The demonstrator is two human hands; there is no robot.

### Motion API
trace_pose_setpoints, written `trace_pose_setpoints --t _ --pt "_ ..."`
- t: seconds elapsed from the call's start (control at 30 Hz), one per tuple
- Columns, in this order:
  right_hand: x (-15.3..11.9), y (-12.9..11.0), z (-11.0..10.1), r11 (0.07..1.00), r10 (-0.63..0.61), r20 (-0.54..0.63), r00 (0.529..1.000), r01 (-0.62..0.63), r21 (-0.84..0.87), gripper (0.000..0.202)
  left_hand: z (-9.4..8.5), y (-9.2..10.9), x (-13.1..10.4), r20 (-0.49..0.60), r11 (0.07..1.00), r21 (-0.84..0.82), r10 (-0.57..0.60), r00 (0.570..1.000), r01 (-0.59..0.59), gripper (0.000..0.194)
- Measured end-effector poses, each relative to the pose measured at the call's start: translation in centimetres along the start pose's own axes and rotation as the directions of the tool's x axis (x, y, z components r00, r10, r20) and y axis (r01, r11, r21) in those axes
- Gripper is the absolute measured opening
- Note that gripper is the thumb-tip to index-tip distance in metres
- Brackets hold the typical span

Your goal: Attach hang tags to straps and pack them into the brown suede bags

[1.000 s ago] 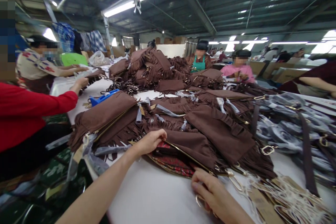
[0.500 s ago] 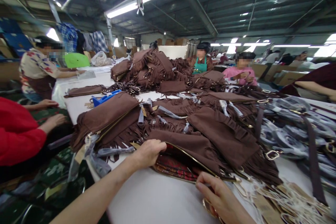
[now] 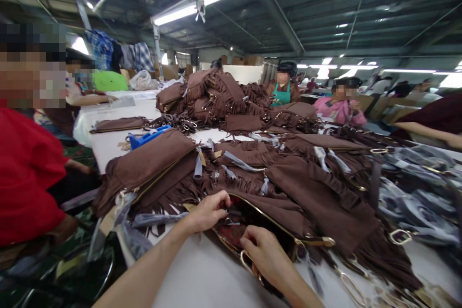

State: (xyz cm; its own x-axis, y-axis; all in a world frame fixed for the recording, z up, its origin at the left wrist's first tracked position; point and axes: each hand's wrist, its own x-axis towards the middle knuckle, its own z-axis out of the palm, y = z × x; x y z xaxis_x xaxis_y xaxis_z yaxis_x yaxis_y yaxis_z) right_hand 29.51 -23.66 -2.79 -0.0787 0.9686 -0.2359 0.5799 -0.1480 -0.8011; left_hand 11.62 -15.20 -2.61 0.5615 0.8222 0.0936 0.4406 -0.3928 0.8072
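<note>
A brown fringed handbag point(image 3: 288, 208) lies on the table in front of me, its gold zip undone and its mouth gaping. Red patterned lining point(image 3: 231, 237) shows inside. My left hand point(image 3: 211, 211) pinches the bag's edge at the left end of the opening. Closed fingers of my right hand point(image 3: 262, 245) grip the near edge, tips over the lining. Against that palm is a gold-coloured metal loop point(image 3: 247, 263); I cannot tell what it belongs to. A gold zip end point(image 3: 323, 241) sticks out at the bag's right.
More brown fringed bags point(image 3: 155, 159) lie around, with a high heap point(image 3: 212, 94) behind. A blue plastic item point(image 3: 147, 137) is at left. Plastic-wrapped straps point(image 3: 415, 197) cover the right side. A person in red point(image 3: 29, 178) sits close on my left; other people work farther back.
The bag's mouth has opened wider and more of its inside shows. My right hand has moved left and up onto the near edge. The person in red has leaned in.
</note>
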Motion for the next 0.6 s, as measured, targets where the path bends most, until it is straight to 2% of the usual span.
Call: trace_pose_setpoints --t 0.1,0.27,0.6 --pt "0.1 -0.1 -0.2 0.998 0.027 0.011 1.000 -0.027 -0.059 0.025 0.0 -0.2 0.3 0.005 0.998 -0.061 -0.023 1.000 0.024 0.016" --pt "0.5 -0.6 -0.4 0.993 -0.006 -0.023 1.000 0.003 -0.116 0.026 0.0 -0.5 0.7 0.049 0.992 -0.124 -0.024 0.999 0.030 0.010" --pt "2.0 -0.7 0.7 0.999 0.000 0.002 1.000 0.001 -0.048 0.022 -0.1 -1.8 0.5 0.081 0.995 -0.097 0.008 0.997 0.000 0.020"
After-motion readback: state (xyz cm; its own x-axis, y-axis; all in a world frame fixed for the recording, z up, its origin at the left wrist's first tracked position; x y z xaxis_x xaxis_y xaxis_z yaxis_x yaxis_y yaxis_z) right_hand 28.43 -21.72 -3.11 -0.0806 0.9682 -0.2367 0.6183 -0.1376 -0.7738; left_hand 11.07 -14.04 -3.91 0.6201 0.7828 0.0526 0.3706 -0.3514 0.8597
